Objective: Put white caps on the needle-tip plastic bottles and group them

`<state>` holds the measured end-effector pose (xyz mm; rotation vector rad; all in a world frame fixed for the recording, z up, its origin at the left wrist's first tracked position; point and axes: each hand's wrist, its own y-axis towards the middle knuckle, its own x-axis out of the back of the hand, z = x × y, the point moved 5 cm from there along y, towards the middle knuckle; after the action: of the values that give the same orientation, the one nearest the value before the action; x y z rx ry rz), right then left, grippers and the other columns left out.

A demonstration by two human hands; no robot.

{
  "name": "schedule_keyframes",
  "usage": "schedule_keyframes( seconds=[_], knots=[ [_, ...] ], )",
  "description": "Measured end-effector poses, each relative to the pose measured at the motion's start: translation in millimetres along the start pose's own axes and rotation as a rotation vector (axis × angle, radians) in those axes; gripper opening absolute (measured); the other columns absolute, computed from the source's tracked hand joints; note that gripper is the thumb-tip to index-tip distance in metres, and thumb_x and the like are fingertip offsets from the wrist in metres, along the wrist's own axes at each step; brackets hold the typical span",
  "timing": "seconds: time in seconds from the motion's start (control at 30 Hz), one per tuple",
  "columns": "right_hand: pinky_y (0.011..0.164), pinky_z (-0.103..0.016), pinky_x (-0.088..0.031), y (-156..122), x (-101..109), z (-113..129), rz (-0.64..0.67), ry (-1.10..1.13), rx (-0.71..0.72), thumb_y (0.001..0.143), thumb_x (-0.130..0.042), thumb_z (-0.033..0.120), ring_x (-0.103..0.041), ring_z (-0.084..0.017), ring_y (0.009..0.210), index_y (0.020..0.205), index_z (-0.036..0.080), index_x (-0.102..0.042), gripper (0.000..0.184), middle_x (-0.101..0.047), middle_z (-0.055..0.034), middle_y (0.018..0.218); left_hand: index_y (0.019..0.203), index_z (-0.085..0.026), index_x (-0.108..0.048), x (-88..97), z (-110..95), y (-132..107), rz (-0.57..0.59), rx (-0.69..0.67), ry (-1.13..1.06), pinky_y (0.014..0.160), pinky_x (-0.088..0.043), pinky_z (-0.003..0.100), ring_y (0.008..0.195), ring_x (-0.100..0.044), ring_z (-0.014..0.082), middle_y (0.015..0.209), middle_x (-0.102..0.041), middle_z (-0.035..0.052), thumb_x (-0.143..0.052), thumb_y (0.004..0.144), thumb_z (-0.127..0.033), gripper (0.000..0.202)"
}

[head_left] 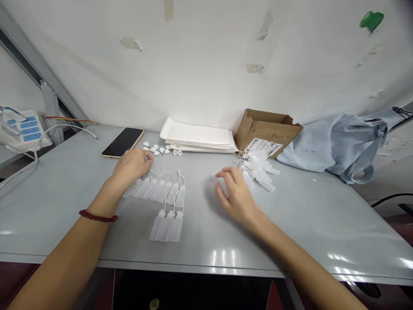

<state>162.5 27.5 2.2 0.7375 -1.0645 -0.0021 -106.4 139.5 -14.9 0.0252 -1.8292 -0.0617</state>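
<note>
My left hand (131, 165) rests on the grey table (64, 206) with its fingers curled. Its fingertips pinch together just below a scatter of small white caps (159, 149); what they hold is too small to make out. Under and beside that hand lies a row of translucent plastic squeeze bottles (155, 188), and a second short row (166, 224) lies nearer to me. My right hand (237, 196) hovers over the table's middle, its fingers curved round a small translucent bottle (222, 186). A loose heap of the same bottles (260, 170) lies just beyond it.
A dark phone (123, 141) lies at the back left. A stack of white trays (198, 137) and an open cardboard box (266, 132) stand against the wall. A blue cloth bag (342, 144) lies at the right, and a device with cables (24, 129) at the far left.
</note>
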Motion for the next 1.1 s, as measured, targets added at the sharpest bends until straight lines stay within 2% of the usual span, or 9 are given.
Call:
schedule_keyframes(
  seconds=[0.13, 0.27, 0.47, 0.57, 0.67, 0.77, 0.97, 1.03, 1.1],
  knots=[
    [0.076, -0.04, -0.049, -11.0, -15.0, 35.0, 0.21, 0.165, 0.084, 0.09, -0.043, 0.022, -0.052, -0.024, 0.089, 0.105, 0.014, -0.054, 0.02, -0.054, -0.0144, 0.099, 0.08, -0.021, -0.068, 8.3, -5.6, -5.7, -0.039, 0.061, -0.023, 0.07, -0.045, 0.041, 0.086, -0.063, 0.0366, 0.085, -0.068, 0.0139, -0.049, 0.072, -0.027, 0.022],
    [0.076, -0.04, -0.05, -16.3, -17.5, 45.5, 0.318, 0.27, 0.071, 0.091, -0.049, 0.034, -0.052, -0.023, 0.089, 0.109, 0.013, -0.053, 0.029, -0.056, -0.0138, 0.1, 0.082, -0.021, -0.067, 19.3, -14.4, -11.2, -0.131, 0.103, -0.082, 0.069, -0.045, 0.04, 0.084, -0.063, 0.0357, 0.085, -0.068, 0.0117, -0.051, 0.071, -0.028, 0.021],
    [0.076, -0.039, -0.051, -21.9, -32.0, 59.7, 0.342, 0.336, 0.055, 0.069, -0.066, 0.061, -0.048, -0.025, 0.094, 0.116, 0.006, -0.051, 0.073, -0.05, -0.0161, 0.103, 0.081, -0.021, -0.061, 25.1, -38.1, -22.2, -0.183, 0.022, -0.265, 0.075, -0.045, 0.034, 0.079, -0.063, 0.0251, 0.079, -0.068, 0.0054, -0.051, 0.073, -0.031, 0.016],
    [0.074, -0.041, -0.052, -25.9, -42.3, 68.4, 0.342, 0.343, 0.052, 0.064, -0.067, 0.067, -0.048, -0.026, 0.093, 0.116, 0.006, -0.051, 0.082, -0.049, -0.0161, 0.102, 0.08, -0.02, -0.059, 25.0, -49.6, -28.6, -0.19, -0.021, -0.337, 0.075, -0.045, 0.032, 0.077, -0.063, 0.0223, 0.078, -0.068, 0.0037, -0.051, 0.073, -0.029, 0.014],
    [0.073, -0.043, -0.052, -28.4, -49.1, 71.5, 0.351, 0.34, 0.025, 0.062, -0.064, 0.07, -0.048, -0.027, 0.093, 0.116, 0.01, -0.05, 0.082, -0.049, -0.015, 0.102, 0.081, -0.02, -0.059, 22.6, -54.6, -31.7, -0.19, -0.039, -0.373, 0.072, -0.045, 0.03, 0.074, -0.062, 0.0211, 0.076, -0.068, 0.0023, -0.051, 0.073, -0.029, 0.014],
    [0.074, -0.044, -0.052, -29.3, -51.8, 71.4, 0.375, 0.32, -0.001, 0.063, -0.067, 0.067, -0.047, -0.027, 0.095, 0.115, 0.011, -0.051, 0.078, -0.048, -0.0145, 0.103, 0.081, -0.02, -0.059, 19.1, -54.5, -31.3, -0.193, -0.057, -0.401, 0.071, -0.045, 0.03, 0.073, -0.063, 0.0206, 0.075, -0.067, 0.0022, -0.051, 0.074, -0.029, 0.014],
    [0.076, -0.043, -0.051, -28.8, -50.0, 71.4, 0.443, 0.34, -0.052, 0.065, -0.075, 0.045, -0.047, -0.027, 0.096, 0.113, 0.012, -0.049, 0.063, -0.046, -0.0133, 0.104, 0.078, -0.019, -0.059, 16.9, -53.4, -29.7, -0.209, -0.072, -0.448, 0.071, -0.045, 0.031, 0.074, -0.062, 0.0206, 0.077, -0.067, 0.0034, -0.054, 0.074, -0.03, 0.013],
    [0.078, -0.042, -0.051, -26.2, -44.8, 68.5, 0.416, 0.387, -0.071, 0.068, -0.072, 0.038, -0.047, -0.026, 0.097, 0.114, 0.014, -0.047, 0.058, -0.045, -0.013, 0.106, 0.078, -0.018, -0.059, 17.5, -55.3, -30.8, -0.174, -0.07, -0.534, 0.072, -0.046, 0.031, 0.076, -0.063, 0.0204, 0.079, -0.068, 0.004, -0.057, 0.074, -0.031, 0.014],
    [0.081, -0.041, -0.05, -21.9, -36.9, 62.5, 0.357, 0.436, -0.088, 0.07, -0.069, 0.031, -0.048, -0.025, 0.099, 0.115, 0.015, -0.044, 0.054, -0.045, -0.0132, 0.108, 0.084, -0.018, -0.061, 16.8, -59.0, -33.1, -0.092, -0.07, -0.677, 0.071, -0.047, 0.031, 0.077, -0.063, 0.0206, 0.081, -0.069, 0.0044, -0.062, 0.073, -0.033, 0.019]
  ],
)
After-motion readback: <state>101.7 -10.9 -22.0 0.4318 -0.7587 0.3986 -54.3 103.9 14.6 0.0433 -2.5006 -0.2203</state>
